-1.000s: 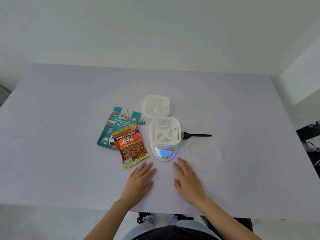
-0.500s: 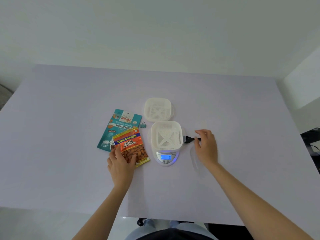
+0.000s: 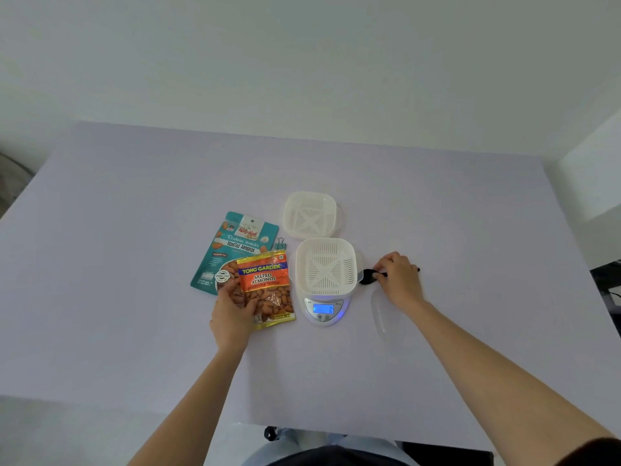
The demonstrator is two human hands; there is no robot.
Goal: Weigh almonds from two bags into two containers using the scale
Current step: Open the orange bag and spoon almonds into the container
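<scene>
**Grabbing bag and spoon**

We lay our left hand (image 3: 232, 317) fingers-spread on the salted almond bag (image 3: 267, 287) left of the scale (image 3: 324, 309); our right hand (image 3: 398, 280) pinches the black spoon (image 3: 368, 275) right of it. Lift cleanly, avoiding the container (image 3: 326, 265) on the scale.

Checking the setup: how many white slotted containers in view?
2. One white slotted container sits on the scale; the other rests on the table just behind it. None looks hidden.
</scene>
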